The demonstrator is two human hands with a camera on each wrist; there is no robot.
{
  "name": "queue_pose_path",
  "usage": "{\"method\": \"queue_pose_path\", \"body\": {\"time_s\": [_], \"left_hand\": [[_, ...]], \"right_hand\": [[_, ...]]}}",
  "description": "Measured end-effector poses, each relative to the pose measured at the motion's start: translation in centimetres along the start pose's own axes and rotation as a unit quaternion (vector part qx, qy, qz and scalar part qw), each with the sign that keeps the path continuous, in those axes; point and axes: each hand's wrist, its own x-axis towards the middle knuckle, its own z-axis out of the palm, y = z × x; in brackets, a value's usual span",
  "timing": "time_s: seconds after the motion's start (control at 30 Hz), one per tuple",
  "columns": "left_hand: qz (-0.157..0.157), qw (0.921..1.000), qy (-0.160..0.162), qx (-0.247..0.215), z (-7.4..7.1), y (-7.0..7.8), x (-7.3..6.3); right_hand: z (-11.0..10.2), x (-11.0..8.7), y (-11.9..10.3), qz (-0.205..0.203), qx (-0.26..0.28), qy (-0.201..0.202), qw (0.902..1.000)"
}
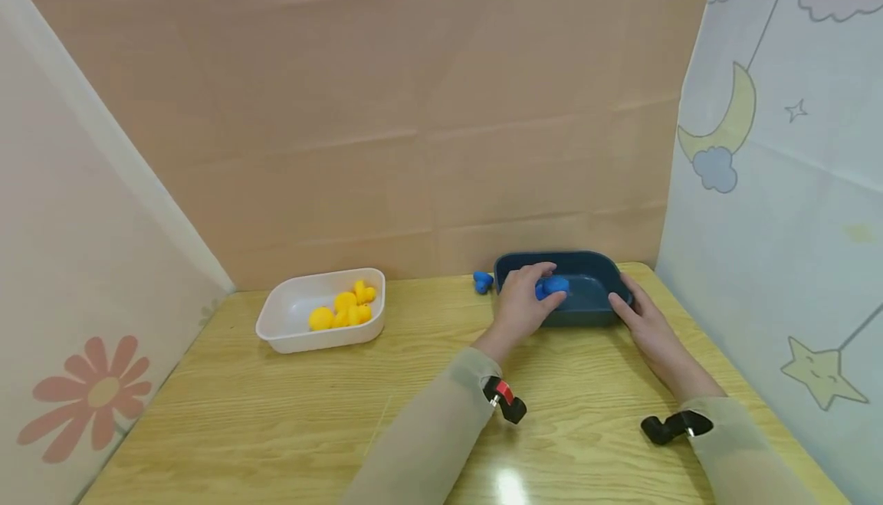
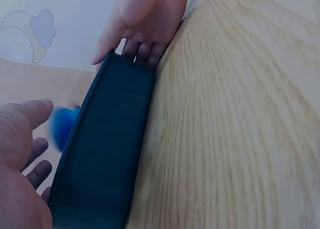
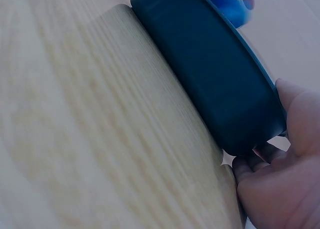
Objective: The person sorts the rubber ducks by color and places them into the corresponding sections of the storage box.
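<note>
A dark teal plastic bin [image 1: 586,319] sits at the back right of the table. Over its left part my left hand [image 1: 519,302] is spread, thumb and fingers apart. A blue toy [image 1: 554,286] is just beyond those fingertips, inside the bin's rim; it looks blurred in the left wrist view and stands clear of the thumb. My right hand [image 1: 647,329] holds the bin's right end, thumb at the rim and fingers curled against the outer side, as the right wrist view shows. Another small blue toy [image 1: 483,282] lies on the table just left of the bin.
At the left, a white bin [image 1: 276,334] holds several yellow toys [image 1: 345,312]. The wooden table [image 1: 276,421] meets a tan backdrop [image 1: 414,145] behind and patterned cloth walls on both sides, the right one [image 1: 759,260] close to my right arm.
</note>
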Motion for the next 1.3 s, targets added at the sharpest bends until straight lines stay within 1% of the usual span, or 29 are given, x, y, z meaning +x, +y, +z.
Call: {"method": "queue_pose_path", "body": {"time_s": [0.1, 0.3, 0.57, 0.67, 0.8, 0.93, 1.07, 1.2, 1.3], "left_hand": [[0.000, 0.9999, 0.008, -0.006, -0.2, -0.1, 0.1], [-0.031, 0.9992, 0.017, -0.017, -0.8, -0.2, 0.1], [-0.023, 0.9986, 0.037, -0.029, -1.6, -1.3, -0.2], [-0.027, 0.9981, 0.047, -0.028, -2.1, -2.0, -0.2], [-0.039, 0.9966, 0.066, -0.030, -2.8, -3.0, -0.3], [-0.037, 0.9946, 0.085, -0.046, -3.4, -4.3, -0.4], [-0.042, 0.9918, 0.103, -0.063, -3.5, -5.7, -0.7], [-0.059, 0.9898, 0.116, -0.058, -3.6, -6.7, -1.0], [-0.066, 0.9899, 0.116, -0.049, -3.7, -7.2, -1.2]], "right_hand": [[-0.2, 0.1, 0.0, 0.002, -0.006, 0.000, 1.0000], [-0.8, -0.2, -0.1, -0.001, -0.004, -0.001, 1.0000], [-1.1, -0.5, -0.1, 0.001, -0.016, 0.008, 0.9998], [-1.1, -0.6, -0.1, -0.001, -0.014, 0.008, 0.9999], [-1.2, -0.7, -0.1, -0.003, -0.007, 0.004, 1.0000], [-1.2, -0.6, -0.1, -0.002, 0.002, 0.003, 1.0000], [-1.2, -0.5, 0.0, 0.002, 0.007, 0.003, 1.0000], [-1.2, -0.5, -0.1, 0.004, 0.008, 0.002, 1.0000], [-1.2, -0.6, -0.2, 0.005, 0.009, 0.001, 1.0000]]}}
